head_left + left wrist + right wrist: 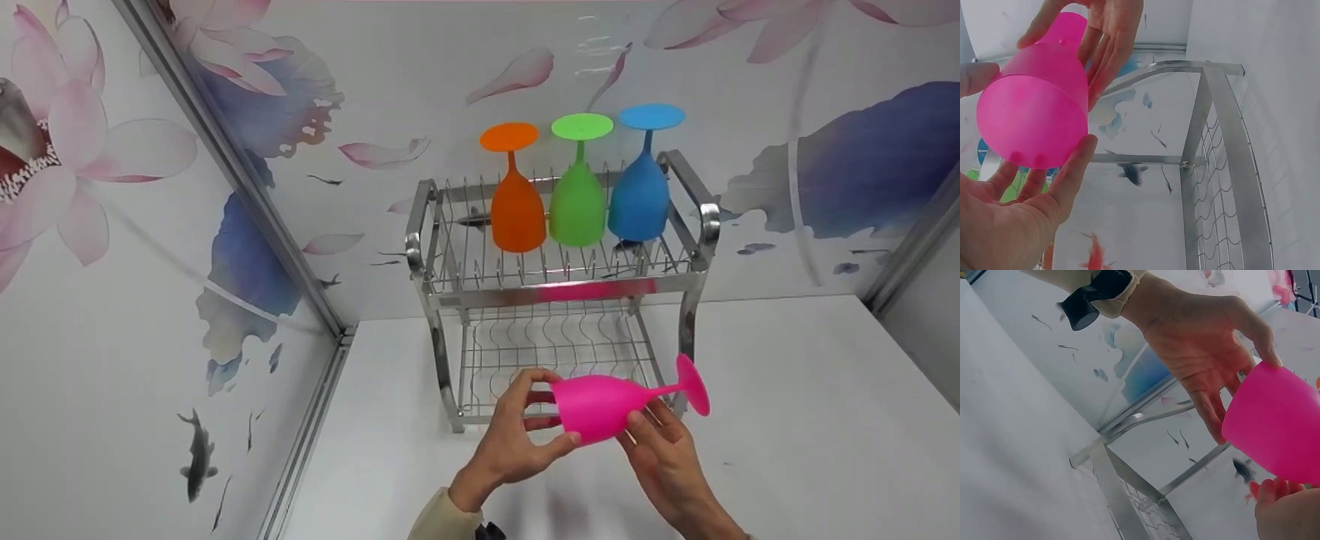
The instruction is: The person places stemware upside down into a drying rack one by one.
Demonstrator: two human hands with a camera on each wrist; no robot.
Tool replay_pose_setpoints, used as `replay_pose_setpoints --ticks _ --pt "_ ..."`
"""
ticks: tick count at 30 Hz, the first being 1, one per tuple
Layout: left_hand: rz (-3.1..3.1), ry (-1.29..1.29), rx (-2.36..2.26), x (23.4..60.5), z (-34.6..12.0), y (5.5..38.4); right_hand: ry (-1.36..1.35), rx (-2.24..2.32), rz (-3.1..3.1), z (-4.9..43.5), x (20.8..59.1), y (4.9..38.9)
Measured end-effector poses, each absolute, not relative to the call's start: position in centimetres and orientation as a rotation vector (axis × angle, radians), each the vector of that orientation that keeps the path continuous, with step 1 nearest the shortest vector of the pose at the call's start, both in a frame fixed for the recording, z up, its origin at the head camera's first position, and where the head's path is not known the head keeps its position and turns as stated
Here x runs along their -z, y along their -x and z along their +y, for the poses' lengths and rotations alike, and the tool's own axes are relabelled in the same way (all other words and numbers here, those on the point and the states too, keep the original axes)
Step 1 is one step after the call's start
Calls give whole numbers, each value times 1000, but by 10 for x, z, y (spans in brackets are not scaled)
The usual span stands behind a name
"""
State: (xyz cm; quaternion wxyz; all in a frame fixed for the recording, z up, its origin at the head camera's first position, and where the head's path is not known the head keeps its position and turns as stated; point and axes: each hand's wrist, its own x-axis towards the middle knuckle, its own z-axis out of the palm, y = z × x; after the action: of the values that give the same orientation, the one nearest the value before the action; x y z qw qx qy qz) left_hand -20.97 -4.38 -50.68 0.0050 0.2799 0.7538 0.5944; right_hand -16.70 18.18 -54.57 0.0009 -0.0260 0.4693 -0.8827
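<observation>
A pink goblet lies on its side in the air just in front of the lower shelf of a steel two-tier dish rack. Its foot points right and its open mouth points left. My left hand grips the rim end, thumb below and fingers above. My right hand holds the bowl from underneath, close to the stem. The left wrist view shows the pink goblet between the left hand and the right hand. In the right wrist view the pink goblet meets the left hand.
An orange goblet, a green goblet and a blue goblet stand upside down on the rack's top shelf. The wire lower shelf holds nothing. The rack stands on a white table against flower-patterned walls.
</observation>
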Motion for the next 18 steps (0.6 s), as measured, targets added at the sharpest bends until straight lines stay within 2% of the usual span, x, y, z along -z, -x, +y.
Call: replay_pose_setpoints --ticks 18 --pt "2363 -891 -1880 503 -49 212 40 2812 1471 182 535 168"
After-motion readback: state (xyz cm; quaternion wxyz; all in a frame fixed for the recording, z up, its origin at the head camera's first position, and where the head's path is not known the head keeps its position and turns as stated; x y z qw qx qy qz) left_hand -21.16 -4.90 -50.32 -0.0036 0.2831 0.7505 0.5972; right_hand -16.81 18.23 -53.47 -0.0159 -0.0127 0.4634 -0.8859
